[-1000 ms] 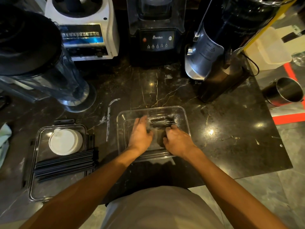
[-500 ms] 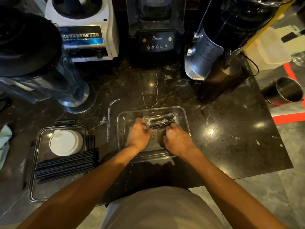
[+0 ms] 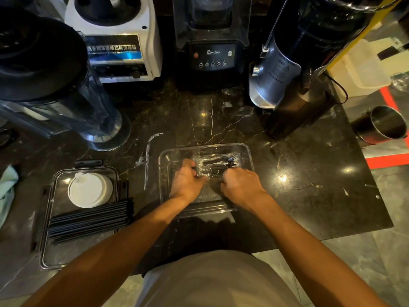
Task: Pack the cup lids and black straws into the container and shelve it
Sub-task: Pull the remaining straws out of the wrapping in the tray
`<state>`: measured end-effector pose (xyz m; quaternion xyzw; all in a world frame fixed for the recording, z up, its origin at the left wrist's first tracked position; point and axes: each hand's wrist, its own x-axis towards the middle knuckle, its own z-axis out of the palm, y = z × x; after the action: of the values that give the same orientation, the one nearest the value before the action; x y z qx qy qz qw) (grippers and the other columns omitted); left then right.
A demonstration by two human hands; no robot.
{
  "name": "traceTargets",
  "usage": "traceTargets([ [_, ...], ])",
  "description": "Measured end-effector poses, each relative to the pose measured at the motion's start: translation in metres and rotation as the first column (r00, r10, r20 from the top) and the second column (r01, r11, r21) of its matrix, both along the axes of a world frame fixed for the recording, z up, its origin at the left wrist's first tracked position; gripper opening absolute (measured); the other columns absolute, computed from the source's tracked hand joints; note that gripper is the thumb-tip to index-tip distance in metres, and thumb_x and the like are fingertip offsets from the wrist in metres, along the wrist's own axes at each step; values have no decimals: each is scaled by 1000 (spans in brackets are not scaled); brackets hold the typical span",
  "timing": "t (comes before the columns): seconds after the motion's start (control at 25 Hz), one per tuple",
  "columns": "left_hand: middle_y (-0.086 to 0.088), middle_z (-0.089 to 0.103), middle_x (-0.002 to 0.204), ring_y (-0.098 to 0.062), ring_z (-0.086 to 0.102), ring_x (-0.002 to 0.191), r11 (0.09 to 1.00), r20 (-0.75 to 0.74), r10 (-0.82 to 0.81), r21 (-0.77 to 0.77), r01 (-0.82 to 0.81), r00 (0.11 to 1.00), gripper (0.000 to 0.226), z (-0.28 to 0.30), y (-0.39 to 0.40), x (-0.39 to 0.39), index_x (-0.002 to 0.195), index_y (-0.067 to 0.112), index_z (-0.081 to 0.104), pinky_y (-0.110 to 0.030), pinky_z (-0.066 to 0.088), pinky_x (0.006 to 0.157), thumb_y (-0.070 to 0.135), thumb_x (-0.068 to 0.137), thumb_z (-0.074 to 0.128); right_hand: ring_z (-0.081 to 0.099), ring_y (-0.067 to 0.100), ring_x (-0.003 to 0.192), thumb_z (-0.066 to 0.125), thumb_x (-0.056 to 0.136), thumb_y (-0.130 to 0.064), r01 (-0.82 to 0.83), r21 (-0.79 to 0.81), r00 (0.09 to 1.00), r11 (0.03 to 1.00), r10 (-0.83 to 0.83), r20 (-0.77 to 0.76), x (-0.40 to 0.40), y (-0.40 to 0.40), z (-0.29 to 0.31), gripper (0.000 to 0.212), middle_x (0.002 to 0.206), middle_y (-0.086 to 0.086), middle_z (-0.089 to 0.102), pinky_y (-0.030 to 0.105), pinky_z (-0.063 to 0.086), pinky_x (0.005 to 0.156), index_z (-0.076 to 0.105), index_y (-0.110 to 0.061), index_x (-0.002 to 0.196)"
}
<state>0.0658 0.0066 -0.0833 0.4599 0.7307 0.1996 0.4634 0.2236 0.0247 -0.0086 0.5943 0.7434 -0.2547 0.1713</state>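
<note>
Your left hand (image 3: 187, 181) and your right hand (image 3: 241, 187) were both down inside the clear plastic container (image 3: 249, 156), which sat on the dark marble surface (image 3: 309, 173) straight in front of you. Each hand had its fingers curled onto one end of a small bundle of black items in clear film (image 3: 218, 166), the left at its left end and the right at its right end; the bundle lay across the far half of the container. What exactly was inside the film was too blurred to tell.

The white cup lids (image 3: 88, 190) sat in a stack on a second clear tray (image 3: 47, 251) to your left, well apart from the container. The black straws (image 3: 88, 220) lay in a flat bunch on that same tray, just on your side of the lids, their right ends reaching past its edge.

Behind the container stood a black blender base (image 3: 211, 56), a white machine (image 3: 119, 47) and a silver appliance (image 3: 274, 76); a clear blender jug (image 3: 73, 103) stood at far left. A steel cup (image 3: 385, 125) was off to the right.
</note>
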Motion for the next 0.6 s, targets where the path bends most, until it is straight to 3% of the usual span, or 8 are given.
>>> traceTargets([
  [0.08, 8, 57, 104, -15, 63, 100, 999, -6, -29, 25, 29, 1000, 57, 2, -3, -1, 134, 17, 46, -28, 53, 84, 24, 88, 78, 66, 26, 99, 61, 96, -26, -27, -79, 999, 996, 25, -26, 6, -1, -2, 9, 92, 2, 61, 34, 45, 83, 62, -18, 94],
  [0.16, -1, 55, 124, -19, 65, 104, 966, -195, -182, 149, 213, 964, 63, 3, -7, -3, 141, 20, 39, -33, 57, 87, 26, 90, 76, 66, 26, 100, 61, 96, -25, -65, -101, 998, 993, 63, -29, 10, -1, -4, 7, 92, 1, 58, 31, 42, 79, 59, -20, 92],
  [0.24, -6, 50, 135, -20, 68, 99, 872, -428, -339, 192, 450, 838, 73, 3, -8, 0, 151, 25, 29, -36, 57, 84, 27, 92, 72, 65, 26, 100, 61, 96, -24, -95, -153, 995, 984, 93, -23, 11, -2, -7, 7, 96, 3, 60, 30, 41, 77, 63, -18, 94],
  [0.28, -10, 49, 138, -21, 69, 97, 838, -476, -392, 168, 519, 787, 80, 4, -4, 4, 156, 27, 23, -38, 57, 84, 27, 93, 71, 64, 26, 98, 61, 96, -23, -109, -170, 994, 979, 107, -23, 12, -3, -9, 7, 95, 3, 60, 30, 42, 77, 64, -18, 93],
  [0.36, -17, 45, 146, -25, 70, 98, 791, -512, -477, 104, 603, 714, 90, 6, 7, 11, 162, 28, 13, -40, 57, 87, 24, 93, 71, 64, 25, 92, 61, 96, -22, -117, -160, 993, 980, 114, -30, 13, -6, -15, 10, 89, 1, 57, 31, 44, 76, 65, -18, 89],
  [0.44, -19, 42, 149, -28, 69, 103, 759, -527, -528, 59, 649, 666, 88, 8, 17, 16, 163, 28, 16, -40, 57, 92, 22, 94, 71, 66, 25, 93, 60, 97, -24, -90, -121, 995, 989, 86, -41, 15, -8, -21, 14, 88, 2, 59, 31, 44, 75, 69, -14, 94],
  [0.6, -15, 46, 141, -30, 67, 108, 730, -478, -559, 104, 676, 678, 70, 3, 25, 18, 157, 30, 34, -43, 56, 97, 15, 96, 65, 66, 25, 102, 59, 98, -26, -41, -76, 998, 996, 37, -51, 16, -8, -24, 21, 109, 8, 66, 32, 45, 80, 69, -13, 111],
])
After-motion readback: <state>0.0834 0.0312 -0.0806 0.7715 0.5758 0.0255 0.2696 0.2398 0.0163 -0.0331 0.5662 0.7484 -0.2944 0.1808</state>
